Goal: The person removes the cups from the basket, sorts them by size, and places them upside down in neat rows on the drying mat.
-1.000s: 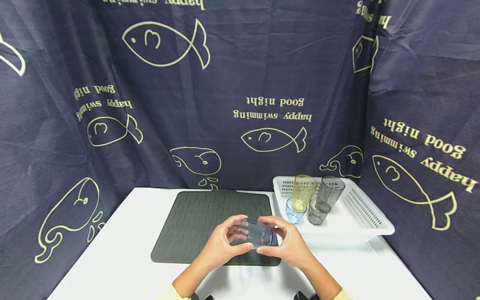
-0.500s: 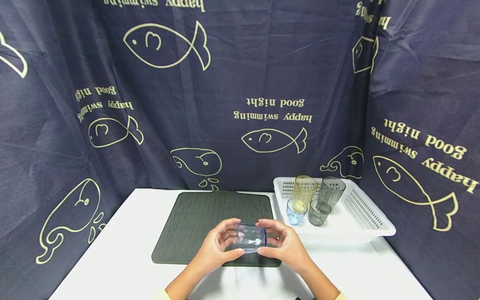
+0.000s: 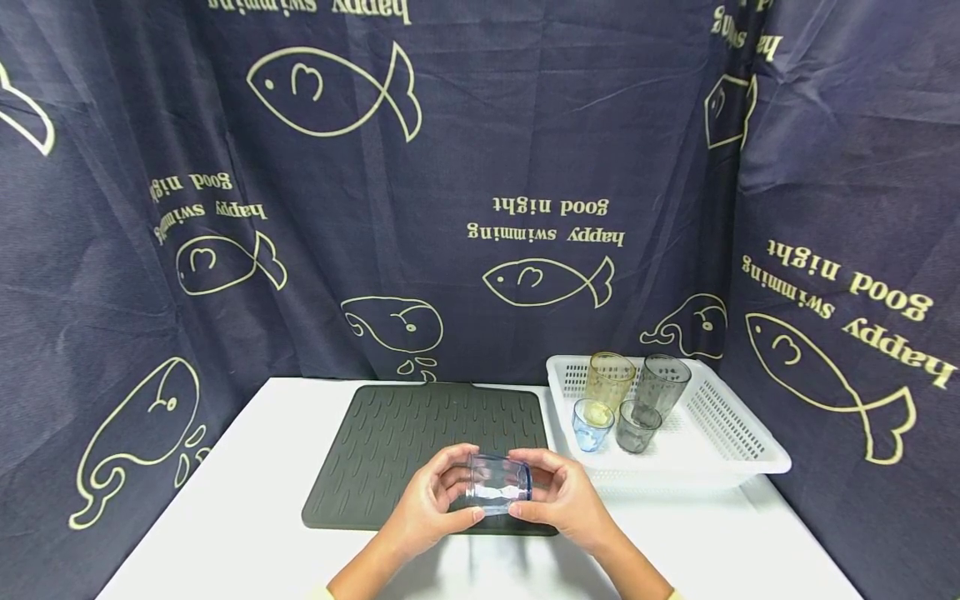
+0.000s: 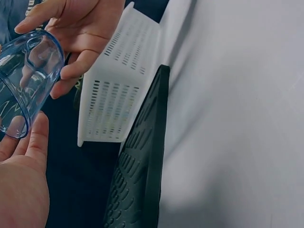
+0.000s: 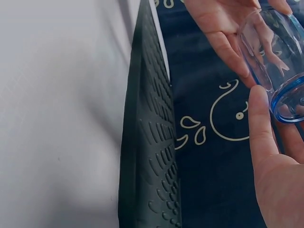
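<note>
While the basket sits off to the side, a clear blue-tinted glass (image 3: 498,485) is being held up in the air by two bare hands, tipped over on its side so its length runs left to right. One end is gripped by the left hand (image 3: 426,507), thumb in front and fingers bent around behind, opened only about as wide as the glass. Pretty much the same hold is used by the right hand (image 3: 567,502) at the other end, where a thicker blue band can be seen. From the head view the glass is seen over the near edge of a dark ribbed mat (image 3: 420,446); in both wrist views a gap is shown between the two, so the mat isn't being touched by it.

The mat is laid flat on a white table (image 3: 247,492). Just to its right, a white perforated basket (image 3: 750,467) has been loaded with four more glasses: a tall yellow one (image 3: 609,382) and a tall grey one (image 3: 666,383) at the back, a small blue one (image 3: 590,435) and a small grey one (image 3: 636,433) in front. Everything is backed by a navy curtain (image 3: 450,183) printed with fish, whales and upside-down lettering.
</note>
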### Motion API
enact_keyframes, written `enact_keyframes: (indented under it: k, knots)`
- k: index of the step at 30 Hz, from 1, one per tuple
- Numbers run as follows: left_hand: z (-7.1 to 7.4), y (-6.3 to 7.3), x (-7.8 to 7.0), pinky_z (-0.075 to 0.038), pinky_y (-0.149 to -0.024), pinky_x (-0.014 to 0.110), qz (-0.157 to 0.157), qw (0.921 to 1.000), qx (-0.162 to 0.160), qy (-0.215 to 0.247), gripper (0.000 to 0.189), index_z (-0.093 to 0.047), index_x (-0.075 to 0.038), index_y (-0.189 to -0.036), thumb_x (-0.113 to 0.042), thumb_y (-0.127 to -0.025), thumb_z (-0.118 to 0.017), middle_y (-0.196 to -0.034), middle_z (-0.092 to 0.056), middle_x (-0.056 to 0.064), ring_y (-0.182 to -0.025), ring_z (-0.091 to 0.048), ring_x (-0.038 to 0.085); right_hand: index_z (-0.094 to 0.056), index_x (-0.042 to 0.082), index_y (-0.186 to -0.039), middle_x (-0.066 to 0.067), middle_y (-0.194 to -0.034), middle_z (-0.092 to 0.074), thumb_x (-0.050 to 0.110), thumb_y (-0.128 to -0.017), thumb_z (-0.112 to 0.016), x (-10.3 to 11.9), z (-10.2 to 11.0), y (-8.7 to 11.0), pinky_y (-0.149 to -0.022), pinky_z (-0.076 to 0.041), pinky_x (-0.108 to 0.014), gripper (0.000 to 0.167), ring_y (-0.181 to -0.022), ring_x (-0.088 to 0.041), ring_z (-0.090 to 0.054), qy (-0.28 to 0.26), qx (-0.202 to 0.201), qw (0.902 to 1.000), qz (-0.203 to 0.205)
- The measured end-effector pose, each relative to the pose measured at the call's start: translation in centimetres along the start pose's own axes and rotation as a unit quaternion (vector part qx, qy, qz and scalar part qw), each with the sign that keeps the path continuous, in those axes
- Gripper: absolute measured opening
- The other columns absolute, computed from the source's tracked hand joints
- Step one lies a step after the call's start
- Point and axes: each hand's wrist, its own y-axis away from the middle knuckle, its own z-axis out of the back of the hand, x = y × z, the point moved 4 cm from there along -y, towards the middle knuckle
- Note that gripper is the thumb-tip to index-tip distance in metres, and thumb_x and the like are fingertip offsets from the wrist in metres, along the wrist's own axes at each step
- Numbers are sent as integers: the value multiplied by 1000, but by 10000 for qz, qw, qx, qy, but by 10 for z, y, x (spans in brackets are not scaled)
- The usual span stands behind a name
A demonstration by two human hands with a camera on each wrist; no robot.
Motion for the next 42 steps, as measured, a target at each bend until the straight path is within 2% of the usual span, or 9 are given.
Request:
enact_keyframes:
  k: [3, 5, 13, 17, 22, 28, 32, 36, 42]
  knots:
    - [-1, -1, 1, -53, -104, 22, -40, 10000, 7, 56, 75, -36, 16, -143, 6, -81, -78, -137, -52, 16, -118, -61, 6, -47, -22, -135, 1, -130, -67, -5, -80, -83, -1, 0, 0, -91, -61, -32, 68, -111, -14, -72, 63, -50, 10000, -47]
    - [-1, -1, 1, -53, -104, 22, -72, 9999, 16, 72, 76, -35, 17, -143, 6, -81, -78, -137, -52, 16, -119, -62, 6, -45, -24, -135, 2, -129, -68, -5, -80, -83, -1, 0, 0, -90, -61, -31, 69, -110, -13, -72, 70, -77, 9999, -34]
    - [2, -1, 0, -53, -104, 23, 47, 9999, 23, -160, 72, -39, 9, -145, 5, -84, -77, -138, -46, 36, -120, -62, 10, -45, -26, -133, 1, -127, -68, -6, -80, -82, -3, 0, 0, -90, -61, -32, 68, -110, -12, -71, 49, -227, 9997, 50]
    - [6, 0, -1, -53, -104, 22, 230, 9989, -33, -397, 75, -40, 4, -148, 3, -84, -78, -141, -45, 35, -120, -61, 11, -45, -25, -133, 2, -126, -68, -5, -80, -82, -5, -2, -3, -91, -61, -33, 68, -112, -11, -68, 17, -271, 9996, 19]
    - [15, 4, -4, -52, -105, 23, 580, 9949, -94, -826, 81, -39, -5, -152, -3, -83, -81, -144, -47, 26, -122, -61, 14, -46, -24, -134, 0, -126, -66, -6, -80, -82, -9, -6, -8, -90, -61, -31, 67, -112, -10, -67, 61, -318, 9995, -47]
    - [35, 14, -4, -53, -106, 31, 1021, 9817, -139, -1601, 82, -38, -10, -154, -8, -85, -82, -142, -51, 18, -122, -60, 21, -52, -18, -134, -16, -130, -62, -2, -79, -84, -13, -9, -17, -88, -62, -32, 65, -108, -11, -69, 222, -510, 9984, -96]
    - [58, 24, -3, -55, -104, 36, 1257, 9601, -264, -2482, 73, -45, -9, -149, -20, -87, -83, -136, -57, 16, -120, -61, 25, -54, -14, -134, -20, -131, -60, -1, -78, -86, -16, -11, -24, -87, -63, -32, 66, -106, -10, -67, 293, -626, 9974, -211]
    - [84, 35, -4, -55, -103, 41, 1550, 9318, -392, -3260, 65, -53, -6, -142, -27, -88, -83, -131, -61, 15, -121, -60, 32, -55, -13, -135, -16, -130, -61, 0, -77, -87, -20, -13, -30, -86, -63, -30, 68, -104, -9, -65, 362, -763, 9958, -346]
    - [120, 51, -11, -51, -103, 54, 1930, 8670, -522, -4565, 63, -59, -2, -137, -32, -87, -82, -131, -61, 13, -125, -59, 34, -58, -7, -135, -11, -127, -62, -1, -75, -88, -28, -15, -40, -84, -63, -28, 67, -103, -9, -64, 458, -948, 9929, -548]
